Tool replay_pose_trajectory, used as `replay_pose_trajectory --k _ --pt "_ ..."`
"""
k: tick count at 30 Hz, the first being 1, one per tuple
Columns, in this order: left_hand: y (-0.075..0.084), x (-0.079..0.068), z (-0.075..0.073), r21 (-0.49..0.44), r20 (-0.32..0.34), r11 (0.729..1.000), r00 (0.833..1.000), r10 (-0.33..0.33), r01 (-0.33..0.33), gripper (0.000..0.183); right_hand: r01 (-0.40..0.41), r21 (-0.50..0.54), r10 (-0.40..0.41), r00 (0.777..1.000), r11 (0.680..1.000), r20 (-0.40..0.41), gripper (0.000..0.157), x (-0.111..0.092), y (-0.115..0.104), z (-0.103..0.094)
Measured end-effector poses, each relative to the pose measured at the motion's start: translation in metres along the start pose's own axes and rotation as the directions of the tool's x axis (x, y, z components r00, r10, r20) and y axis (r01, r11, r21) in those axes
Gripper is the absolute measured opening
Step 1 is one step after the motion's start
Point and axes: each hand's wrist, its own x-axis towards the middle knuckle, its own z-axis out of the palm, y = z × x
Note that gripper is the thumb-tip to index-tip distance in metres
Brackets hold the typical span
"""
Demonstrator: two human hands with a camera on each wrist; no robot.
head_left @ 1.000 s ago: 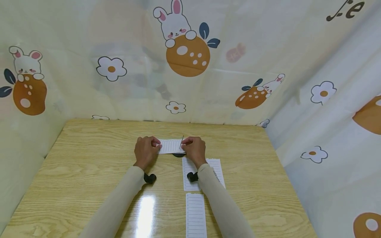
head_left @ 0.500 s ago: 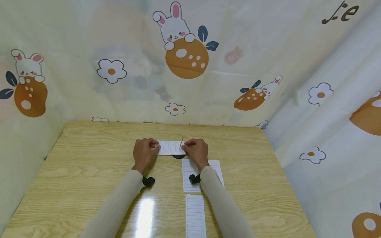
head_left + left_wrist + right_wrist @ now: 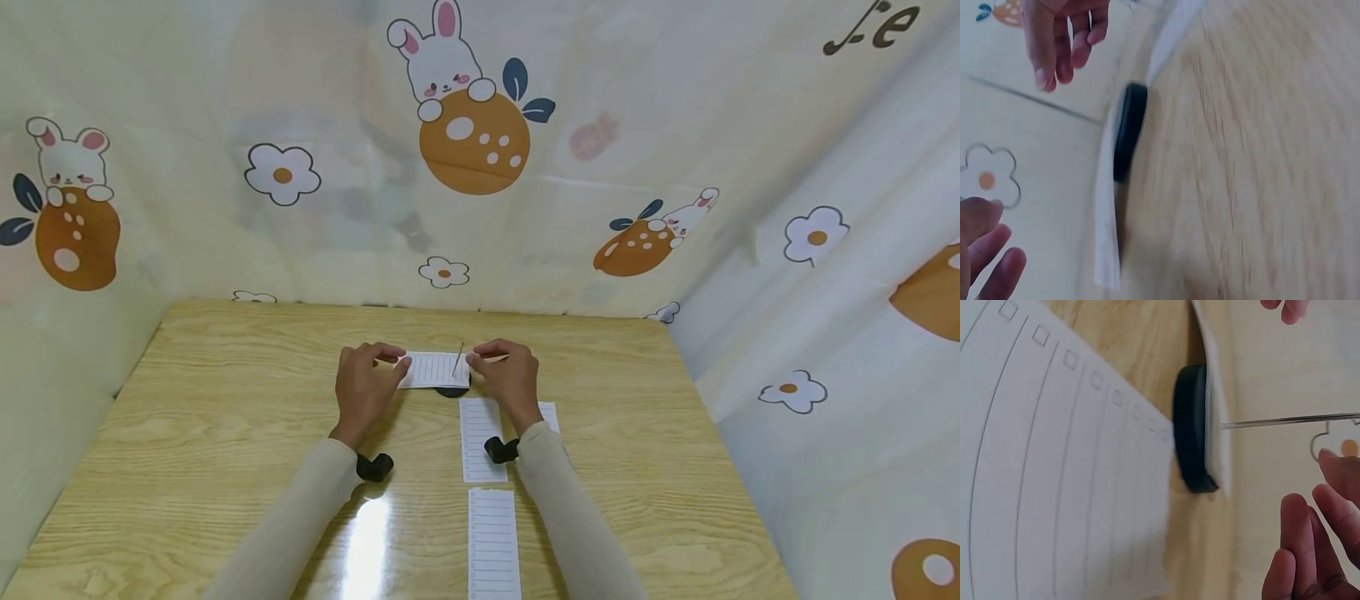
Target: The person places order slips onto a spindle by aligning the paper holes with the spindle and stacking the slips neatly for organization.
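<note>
Left hand (image 3: 362, 387) and right hand (image 3: 513, 379) empty, fingers loose; lined paper slip (image 3: 431, 369) skewered on bill spike (image 3: 1291, 420).

The wood-grained counter (image 3: 187, 400) is glossy, glaring white at the head view's seven o'clock. The ruled strip (image 3: 429, 369) and six o'clock slip (image 3: 493, 542) are matt paper; the spike (image 3: 1291, 420) shines like metal, its dark base (image 3: 1189, 431) smooth; the sleeves (image 3: 288, 521) are matt cloth.
</note>
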Motion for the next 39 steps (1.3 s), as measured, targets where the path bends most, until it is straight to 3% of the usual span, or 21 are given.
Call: replay_pose_trajectory --k 6,13,19,30,39 --pt "0.018 -0.015 -0.001 -0.070 -0.024 0.996 0.999 0.048 -0.049 0.017 0.070 0.059 -0.070 0.998 0.996 0.005 0.023 -0.008 -0.002 -0.012" --pt "0.032 -0.032 0.003 -0.142 -0.048 0.986 0.996 0.079 -0.085 0.014 0.114 0.047 -0.114 0.993 0.992 0.001 0.017 -0.016 -0.003 -0.023" --pt "0.039 -0.047 0.007 -0.180 -0.048 0.976 0.992 0.119 -0.126 0.016 0.125 0.067 -0.126 0.992 0.990 0.011 0.022 -0.021 0.001 -0.031" --pt "0.042 -0.072 0.021 -0.151 0.025 0.982 0.993 0.116 -0.111 0.019 0.108 0.034 -0.110 0.992 0.994 0.062 0.027 -0.028 0.016 -0.040" --pt "0.039 -0.095 0.037 -0.119 0.108 0.988 0.988 0.109 -0.096 0.025 0.030 -0.070 -0.020 0.989 0.997 0.146 0.033 -0.031 0.027 -0.036"
